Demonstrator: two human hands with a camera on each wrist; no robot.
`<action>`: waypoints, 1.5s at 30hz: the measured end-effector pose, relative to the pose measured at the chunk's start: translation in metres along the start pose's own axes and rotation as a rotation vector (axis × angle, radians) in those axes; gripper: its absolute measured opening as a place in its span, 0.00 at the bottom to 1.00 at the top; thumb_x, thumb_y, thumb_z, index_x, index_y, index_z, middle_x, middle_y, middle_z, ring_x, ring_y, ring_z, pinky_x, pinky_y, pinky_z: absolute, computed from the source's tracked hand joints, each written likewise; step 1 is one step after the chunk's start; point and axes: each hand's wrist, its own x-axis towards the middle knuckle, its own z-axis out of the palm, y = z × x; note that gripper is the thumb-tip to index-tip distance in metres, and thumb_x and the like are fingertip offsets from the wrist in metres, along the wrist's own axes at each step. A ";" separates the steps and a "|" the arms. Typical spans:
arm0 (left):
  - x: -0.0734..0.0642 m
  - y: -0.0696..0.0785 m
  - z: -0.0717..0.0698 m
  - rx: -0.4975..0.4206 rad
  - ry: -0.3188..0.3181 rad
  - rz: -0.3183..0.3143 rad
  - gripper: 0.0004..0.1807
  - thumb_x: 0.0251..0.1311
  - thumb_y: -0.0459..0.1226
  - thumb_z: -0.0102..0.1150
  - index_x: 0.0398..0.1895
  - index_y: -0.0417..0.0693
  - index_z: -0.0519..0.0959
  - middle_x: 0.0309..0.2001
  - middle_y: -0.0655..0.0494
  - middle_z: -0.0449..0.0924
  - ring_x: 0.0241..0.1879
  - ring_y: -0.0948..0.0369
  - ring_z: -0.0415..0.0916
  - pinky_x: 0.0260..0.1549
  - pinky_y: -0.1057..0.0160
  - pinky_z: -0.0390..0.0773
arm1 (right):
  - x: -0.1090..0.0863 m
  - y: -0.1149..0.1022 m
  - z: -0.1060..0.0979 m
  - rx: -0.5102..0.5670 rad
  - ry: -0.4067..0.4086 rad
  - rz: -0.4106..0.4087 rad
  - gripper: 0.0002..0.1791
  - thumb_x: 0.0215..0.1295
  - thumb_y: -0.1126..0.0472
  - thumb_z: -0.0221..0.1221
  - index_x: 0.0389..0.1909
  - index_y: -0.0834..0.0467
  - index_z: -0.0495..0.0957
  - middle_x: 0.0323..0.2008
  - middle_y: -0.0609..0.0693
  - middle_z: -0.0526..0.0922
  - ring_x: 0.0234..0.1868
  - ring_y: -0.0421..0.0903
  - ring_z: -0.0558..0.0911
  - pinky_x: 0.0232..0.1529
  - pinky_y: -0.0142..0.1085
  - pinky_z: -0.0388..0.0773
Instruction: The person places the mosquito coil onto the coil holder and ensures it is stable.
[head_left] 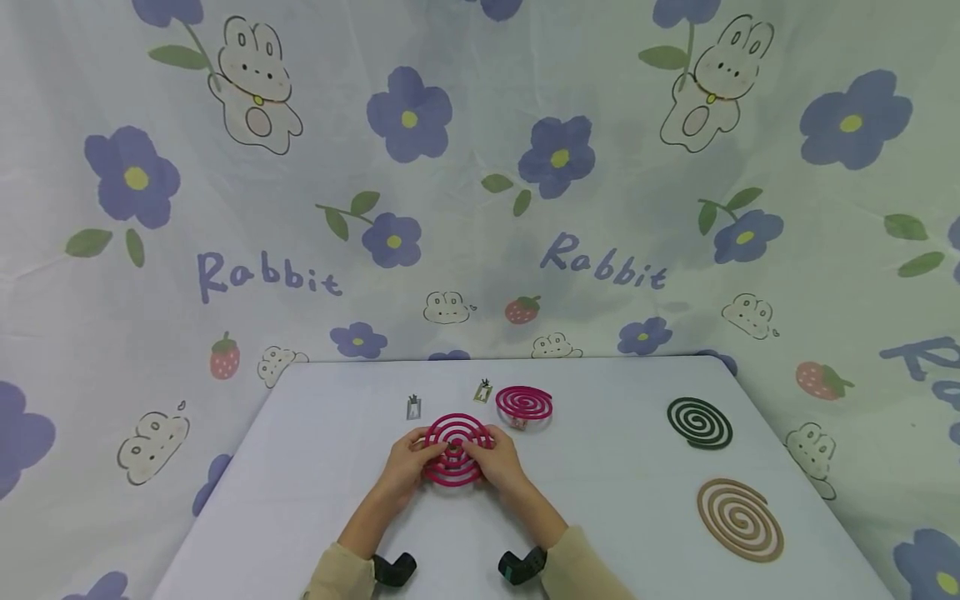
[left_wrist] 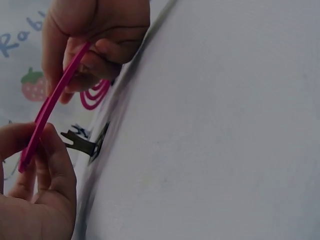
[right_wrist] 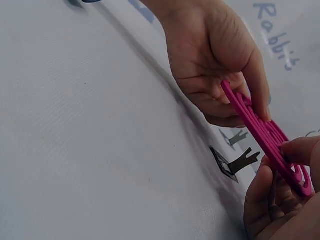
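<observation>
A pink mosquito coil [head_left: 456, 483] is raised over the middle of the white table, tilted on edge. My left hand [head_left: 405, 462] pinches its left side between thumb and fingers. On the opposite side my right hand [head_left: 501, 462] pinches it the same way, both thumbs reaching toward the centre. In the right wrist view a small metal coil stand [right_wrist: 243, 162] with a forked upright prong stands on the table just beyond the coil. The left wrist view shows the coil [left_wrist: 55, 95] nearly edge-on between both hands.
Behind my right hand, a second pink coil [head_left: 525, 403] sits raised above the table. Two small metal stands [head_left: 413, 407] lie toward the back edge. A dark green coil [head_left: 699, 422] and a brown coil [head_left: 740, 520] lie flat at right. Patterned cloth hangs behind the table.
</observation>
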 end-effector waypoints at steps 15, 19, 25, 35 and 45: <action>0.006 -0.004 -0.003 0.009 0.026 -0.016 0.22 0.59 0.32 0.65 0.55 0.34 0.72 0.40 0.47 0.83 0.33 0.61 0.78 0.31 0.65 0.79 | 0.009 0.005 0.005 0.006 0.004 0.003 0.19 0.62 0.57 0.65 0.51 0.60 0.75 0.35 0.52 0.83 0.19 0.42 0.78 0.14 0.32 0.75; 0.009 -0.006 -0.003 0.018 0.046 -0.006 0.23 0.58 0.33 0.66 0.55 0.35 0.72 0.39 0.47 0.83 0.33 0.60 0.80 0.31 0.63 0.81 | 0.012 0.006 0.007 0.002 0.002 0.000 0.19 0.62 0.57 0.65 0.50 0.60 0.75 0.35 0.52 0.83 0.18 0.42 0.77 0.14 0.31 0.74; 0.010 -0.007 -0.001 0.046 0.060 0.025 0.24 0.58 0.33 0.67 0.54 0.33 0.71 0.40 0.45 0.83 0.37 0.57 0.82 0.32 0.63 0.82 | 0.015 0.007 0.007 0.008 0.003 -0.004 0.19 0.62 0.58 0.65 0.50 0.61 0.75 0.35 0.52 0.83 0.15 0.41 0.75 0.13 0.31 0.73; 0.010 -0.006 0.002 0.093 0.089 0.051 0.25 0.58 0.34 0.67 0.55 0.31 0.71 0.44 0.41 0.83 0.40 0.56 0.82 0.37 0.62 0.82 | 0.016 0.006 0.008 0.023 -0.001 0.001 0.17 0.61 0.60 0.65 0.49 0.62 0.75 0.33 0.52 0.83 0.14 0.40 0.74 0.12 0.30 0.73; 0.011 -0.005 0.005 0.145 0.136 0.053 0.24 0.56 0.34 0.69 0.53 0.32 0.73 0.41 0.42 0.84 0.38 0.57 0.82 0.36 0.63 0.82 | 0.017 0.006 0.010 0.008 0.022 0.012 0.15 0.62 0.59 0.65 0.46 0.61 0.75 0.31 0.52 0.83 0.13 0.40 0.73 0.12 0.30 0.72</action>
